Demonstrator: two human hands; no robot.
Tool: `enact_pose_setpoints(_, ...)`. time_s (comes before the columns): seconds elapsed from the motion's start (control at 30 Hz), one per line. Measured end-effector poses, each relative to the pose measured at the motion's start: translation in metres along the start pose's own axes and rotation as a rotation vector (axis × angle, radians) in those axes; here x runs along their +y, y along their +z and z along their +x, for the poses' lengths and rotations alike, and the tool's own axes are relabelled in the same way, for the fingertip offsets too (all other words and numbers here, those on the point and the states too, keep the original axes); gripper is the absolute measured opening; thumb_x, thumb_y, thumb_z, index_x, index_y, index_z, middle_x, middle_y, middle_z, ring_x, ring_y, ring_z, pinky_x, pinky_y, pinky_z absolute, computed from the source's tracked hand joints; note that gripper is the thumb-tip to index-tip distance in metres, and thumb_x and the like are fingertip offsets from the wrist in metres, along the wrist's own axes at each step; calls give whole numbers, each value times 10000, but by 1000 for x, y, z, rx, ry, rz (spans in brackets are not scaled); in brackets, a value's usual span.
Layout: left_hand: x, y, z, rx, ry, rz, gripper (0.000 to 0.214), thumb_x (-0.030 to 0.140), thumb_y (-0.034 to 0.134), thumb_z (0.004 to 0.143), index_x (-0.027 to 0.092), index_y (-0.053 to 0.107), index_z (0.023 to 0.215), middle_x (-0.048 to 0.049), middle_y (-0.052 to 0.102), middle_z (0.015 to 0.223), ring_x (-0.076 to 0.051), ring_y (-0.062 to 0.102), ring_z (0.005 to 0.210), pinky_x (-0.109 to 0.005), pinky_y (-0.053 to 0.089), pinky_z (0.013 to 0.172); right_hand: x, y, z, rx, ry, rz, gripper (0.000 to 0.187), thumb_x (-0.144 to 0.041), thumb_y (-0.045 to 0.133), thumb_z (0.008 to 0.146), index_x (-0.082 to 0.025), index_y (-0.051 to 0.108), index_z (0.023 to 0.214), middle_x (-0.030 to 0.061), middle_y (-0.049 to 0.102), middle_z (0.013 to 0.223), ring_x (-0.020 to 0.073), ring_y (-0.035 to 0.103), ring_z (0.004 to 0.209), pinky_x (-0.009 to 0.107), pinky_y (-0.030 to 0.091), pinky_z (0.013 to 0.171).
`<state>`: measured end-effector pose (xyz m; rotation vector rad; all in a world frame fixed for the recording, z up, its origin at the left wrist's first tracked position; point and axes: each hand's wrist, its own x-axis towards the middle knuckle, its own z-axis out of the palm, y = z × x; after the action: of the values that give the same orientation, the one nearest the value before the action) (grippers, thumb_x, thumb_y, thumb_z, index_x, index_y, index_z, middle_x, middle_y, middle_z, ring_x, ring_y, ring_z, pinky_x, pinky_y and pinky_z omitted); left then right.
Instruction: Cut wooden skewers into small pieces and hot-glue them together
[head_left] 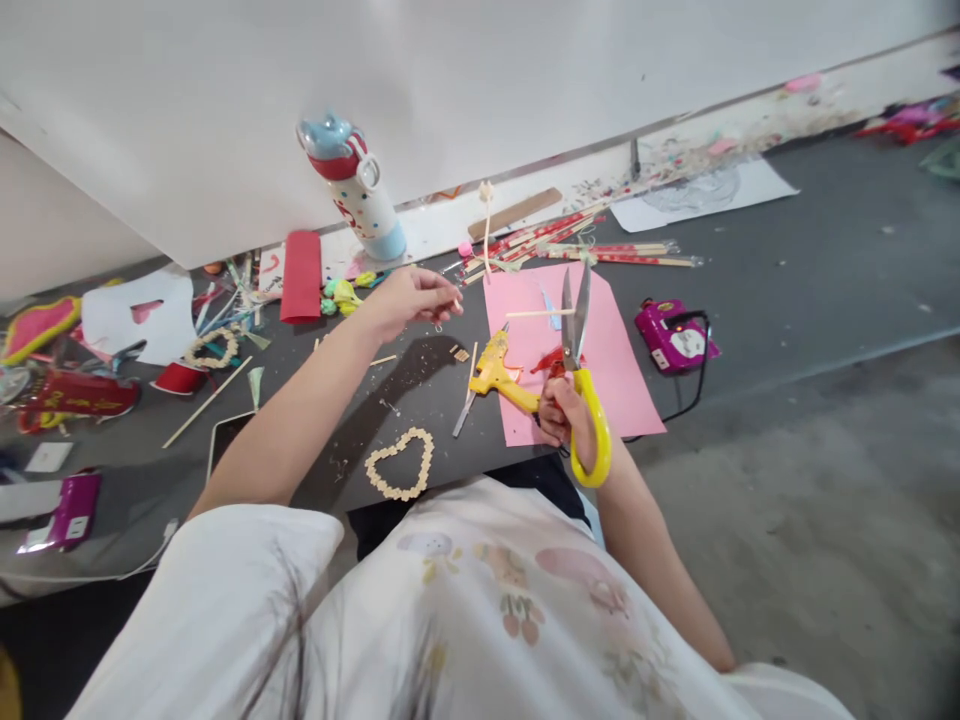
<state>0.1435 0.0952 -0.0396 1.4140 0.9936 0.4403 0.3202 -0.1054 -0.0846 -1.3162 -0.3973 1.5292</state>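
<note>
My right hand (564, 408) is closed around the yellow handles of a pair of scissors (579, 325), whose blades point away from me, slightly parted. A thin pale wooden stick (536, 314) reaches to the blades; whether it lies between them I cannot tell. Under the scissors is a pink sheet of paper (619, 375). A yellow glue gun (493, 365) lies partly on that sheet, left of my right hand. My left hand (421, 298) is raised over the table with its fingertips pinched; what they hold is too small to name. A heart outline of small wooden pieces (400, 464) lies near the table's front edge.
A bottle (364, 190) stands by the wall. Bundled sticks (532, 240) lie behind the pink sheet. A purple box with a black cord (675, 337) sits to the right. Craft scraps, a red packet (301, 277) and a white paper sheet (139, 315) crowd the left.
</note>
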Motion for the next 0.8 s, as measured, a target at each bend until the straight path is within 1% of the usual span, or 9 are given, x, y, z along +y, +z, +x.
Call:
enact_pose_setpoints(0.1,-19,8,-10,-148,-42,255,222,358,717,710,138,695,718,-65,691,681,-98,562,535,-227,437,526,2,1,0,-3,23,2,551,-636,689,585,-233,337,717,-119,301,460,30,227,324,193,213,305)
enact_pose_setpoints(0.17,-31,13,-14,-210,-44,463,218,372,696,706,154,705,709,-51,687,650,-115,565,548,-238,414,533,2,2,-1,14,11,2,582,-677,682,569,-230,335,706,-117,297,473,22,221,325,189,195,306)
enact_pose_setpoints(0.27,-44,20,-17,-198,-1,766,199,370,681,689,175,717,696,-32,692,648,-126,562,565,-243,360,541,0,4,-4,9,26,-7,587,-675,690,572,-228,331,699,-113,298,479,22,229,333,194,203,314)
enact_pose_setpoints(0.33,-49,23,-18,-161,9,881,191,371,666,693,191,728,710,-24,701,672,-128,562,573,-247,340,548,-2,6,-6,-11,33,-10,574,-659,693,590,-226,333,702,-108,307,491,26,246,350,196,214,326)
enact_pose_setpoints(0.43,-53,24,-20,-116,-1,932,218,396,627,727,213,744,753,-10,704,676,-130,562,570,-252,336,555,-4,7,-8,-18,24,-14,551,-640,682,623,-219,334,698,-103,305,505,23,249,363,196,210,336)
enact_pose_setpoints(0.53,-55,21,-25,-49,11,940,271,430,577,773,219,747,782,-11,701,670,-138,568,583,-257,332,556,-1,9,-8,10,-1,-7,572,-668,679,605,-216,340,688,-107,294,498,16,222,358,194,197,335)
enact_pose_setpoints(0.67,-61,15,-37,46,64,1007,253,390,556,794,235,737,878,-22,705,729,-160,593,664,-263,329,573,2,9,-7,24,-10,10,597,-703,678,578,-215,347,672,-105,289,496,15,205,357,197,181,326)
enact_pose_setpoints(0.73,-64,15,-44,47,79,1032,249,366,551,798,249,720,938,-17,700,747,-158,592,667,-262,326,572,1,9,-6,25,-2,11,613,-712,691,551,-217,348,668,-104,295,492,17,208,353,201,177,319)
enact_pose_setpoints(0.8,-68,17,-49,29,84,1064,246,368,546,804,255,705,954,-12,689,734,-155,581,643,-265,312,557,0,9,-6,15,-1,8,626,-717,702,526,-218,354,671,-104,301,492,18,222,352,202,184,317)
